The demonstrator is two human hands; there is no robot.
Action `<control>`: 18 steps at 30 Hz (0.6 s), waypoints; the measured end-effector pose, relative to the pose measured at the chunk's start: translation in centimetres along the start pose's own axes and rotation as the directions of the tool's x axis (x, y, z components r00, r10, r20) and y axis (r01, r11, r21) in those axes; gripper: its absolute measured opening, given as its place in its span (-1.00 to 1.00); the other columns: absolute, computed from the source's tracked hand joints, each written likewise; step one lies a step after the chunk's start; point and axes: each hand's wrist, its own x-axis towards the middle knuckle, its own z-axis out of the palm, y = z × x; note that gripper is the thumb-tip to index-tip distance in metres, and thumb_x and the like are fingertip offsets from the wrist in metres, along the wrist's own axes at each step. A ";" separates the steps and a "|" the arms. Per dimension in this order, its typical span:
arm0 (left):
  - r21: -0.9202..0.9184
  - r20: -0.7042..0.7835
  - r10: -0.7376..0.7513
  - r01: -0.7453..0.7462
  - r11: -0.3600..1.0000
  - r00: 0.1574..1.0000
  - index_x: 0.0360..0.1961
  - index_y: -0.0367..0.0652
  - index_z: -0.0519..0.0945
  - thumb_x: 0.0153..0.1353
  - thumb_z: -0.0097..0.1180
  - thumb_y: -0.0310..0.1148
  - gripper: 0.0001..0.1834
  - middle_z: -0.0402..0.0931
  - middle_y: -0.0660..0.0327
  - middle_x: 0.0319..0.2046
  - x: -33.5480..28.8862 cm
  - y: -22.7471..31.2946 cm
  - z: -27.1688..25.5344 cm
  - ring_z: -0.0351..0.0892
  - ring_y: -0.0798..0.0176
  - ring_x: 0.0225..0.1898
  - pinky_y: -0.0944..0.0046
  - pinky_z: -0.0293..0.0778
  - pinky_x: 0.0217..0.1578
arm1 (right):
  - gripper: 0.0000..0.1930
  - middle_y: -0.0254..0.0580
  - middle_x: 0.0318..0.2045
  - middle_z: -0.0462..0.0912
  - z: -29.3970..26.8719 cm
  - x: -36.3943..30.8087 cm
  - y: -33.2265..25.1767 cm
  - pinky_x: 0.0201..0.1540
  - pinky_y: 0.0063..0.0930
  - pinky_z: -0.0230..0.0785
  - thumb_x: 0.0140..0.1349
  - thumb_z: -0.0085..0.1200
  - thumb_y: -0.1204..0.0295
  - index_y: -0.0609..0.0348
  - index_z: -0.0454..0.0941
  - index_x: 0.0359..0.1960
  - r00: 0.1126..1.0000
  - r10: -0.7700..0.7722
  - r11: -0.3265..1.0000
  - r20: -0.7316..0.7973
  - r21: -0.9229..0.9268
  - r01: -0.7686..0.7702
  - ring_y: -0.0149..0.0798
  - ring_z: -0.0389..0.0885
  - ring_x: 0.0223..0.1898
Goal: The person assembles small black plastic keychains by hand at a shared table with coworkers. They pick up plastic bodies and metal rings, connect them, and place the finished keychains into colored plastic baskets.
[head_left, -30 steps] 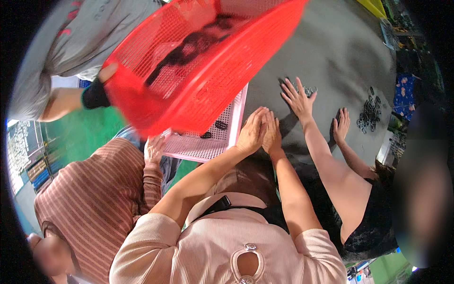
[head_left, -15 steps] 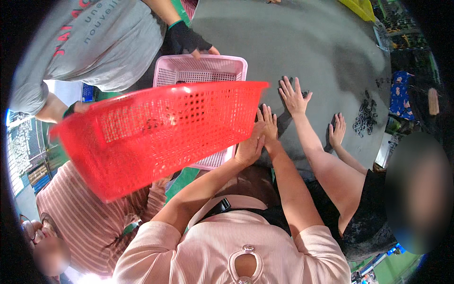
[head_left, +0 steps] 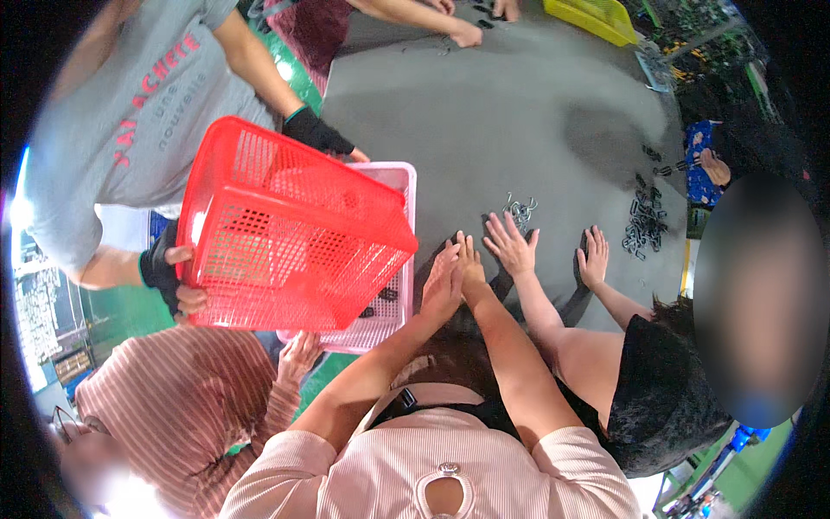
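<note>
Close together at the grey table's [head_left: 484, 130] near edge are my two hands. My left hand [head_left: 443, 281] is open, fingers stretched out, beside the right rim of a pink plastic basket [head_left: 406, 186]. Touching or overlapping it, my right hand [head_left: 469, 261] is open too, fingers straight and pointing away from me; neither hand shows anything held. A red perforated basket [head_left: 294, 251] is tipped over the pink one by a person in a grey shirt with black fingerless gloves [head_left: 160, 277]. Some dark small pieces [head_left: 380, 303] show in the pink basket; the red one hides the rest.
At my right, a co-worker's hands [head_left: 512, 246] lie on the table near small metal hook-like pieces [head_left: 520, 208]. A pile of dark link-shaped pieces [head_left: 644, 221] lies farther right. A yellow basket [head_left: 596, 19] stands at the far edge. A person in a striped top [head_left: 181, 389] is at left.
The red basket has swung leftward and tipped steeply over the pink basket. My hands stay together near the pink basket's rim. Other people's hands have come into view at the far edge.
</note>
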 end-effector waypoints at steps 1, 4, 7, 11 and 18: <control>0.015 -0.021 0.086 -0.085 0.996 0.996 0.07 -0.28 0.30 0.28 -0.15 -0.40 -0.65 0.29 -0.06 0.10 0.3 -0.7 0.4 0.28 -0.08 0.14 0.11 0.20 0.16 | -0.32 0.01 0.37 -0.22 0.7 0.3 0.4 0.31 -0.03 -0.07 0.18 -0.09 0.20 0.14 0.02 0.32 0.999 -0.015 1.000 -0.038 -0.012 0.014 0.11 -0.26 0.38; -0.064 -0.026 0.073 -0.075 0.995 0.997 0.13 -0.29 0.26 0.30 -0.18 -0.36 -0.60 0.26 -0.07 0.13 0.6 -2.1 1.7 0.27 -0.07 0.14 0.11 0.19 0.16 | -0.37 -0.02 0.37 -0.19 2.8 1.1 0.7 0.30 -0.03 -0.07 0.21 -0.13 0.22 0.15 0.05 0.30 0.999 -0.025 0.990 -0.022 -0.140 0.022 0.11 -0.25 0.38; -0.066 0.111 -0.150 0.158 0.985 0.982 0.19 -0.29 0.22 0.31 -0.25 -0.30 -0.53 0.18 -0.15 0.20 1.8 -1.1 1.8 0.20 -0.14 0.21 0.06 0.15 0.20 | -0.40 -0.06 0.37 -0.17 4.6 1.2 1.0 0.29 -0.02 -0.04 0.20 -0.11 0.22 0.14 0.12 0.28 0.986 -0.019 0.981 -0.168 -0.196 -0.015 0.12 -0.26 0.38; 0.204 0.119 -0.026 0.002 0.979 0.993 0.00 -0.23 0.43 0.25 -0.18 -0.31 -0.65 0.37 -0.13 0.05 2.5 -0.3 2.3 0.31 -0.23 0.11 0.00 0.24 0.12 | -0.41 -0.03 0.37 -0.13 4.8 1.3 -0.7 0.24 -0.07 0.09 0.19 -0.09 0.25 0.09 0.14 0.28 0.986 0.032 0.997 -0.163 -0.062 -0.042 0.09 -0.13 0.36; 0.304 0.409 -0.013 -0.123 0.945 0.913 -0.30 -0.18 0.54 0.14 -0.08 -0.37 -0.81 0.52 -0.08 -0.19 4.1 -1.7 1.4 0.46 -0.18 -0.08 -0.05 0.24 0.11 | -0.40 0.00 0.34 -0.07 3.8 0.9 -1.3 0.23 -0.08 0.11 0.19 -0.08 0.25 0.09 0.13 0.28 0.992 0.036 0.999 -0.118 0.010 -0.035 0.08 -0.06 0.34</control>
